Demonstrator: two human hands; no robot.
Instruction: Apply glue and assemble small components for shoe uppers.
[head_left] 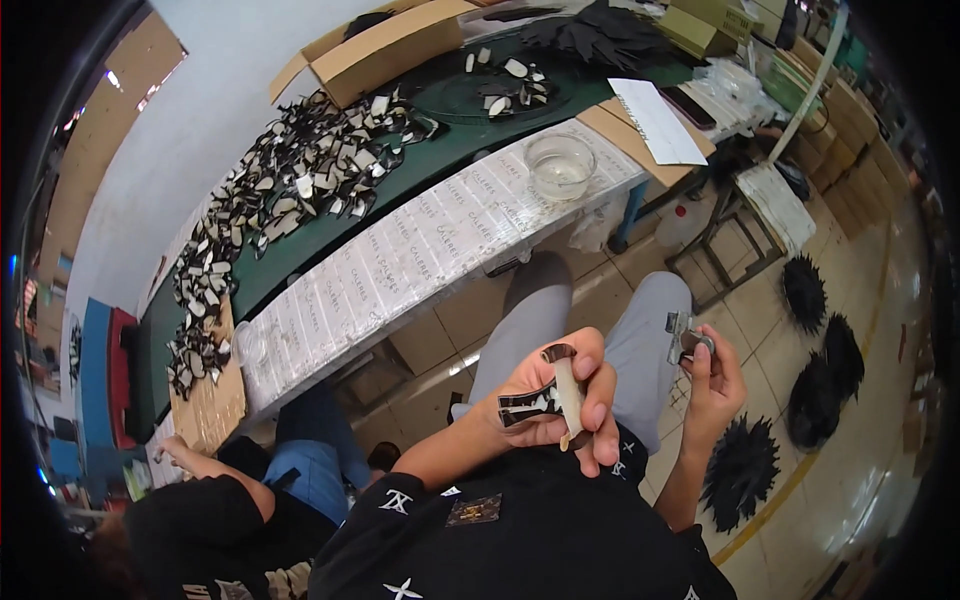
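My left hand (597, 415) is closed around a curved shoe-part piece (568, 392), with a cream inner face and glossy dark-brown or black edges. It is held up in front of my lap, fingers along the cream strip. To its right, my right hand (712, 390) pinches a small silver metal tool (677, 335) with a round dark knob between thumb and fingers. The tool's exact kind I cannot make out. The two hands are apart, and the tool does not touch the piece.
A bench wrapped in printed paper (400, 250) runs ahead, holding a clear round bowl (560, 167). Beyond it, similar pieces (300, 180) heap on a green surface by a cardboard box (390, 50). A co-worker (200, 510) sits left. Black bundles (742, 470) lie on the floor right.
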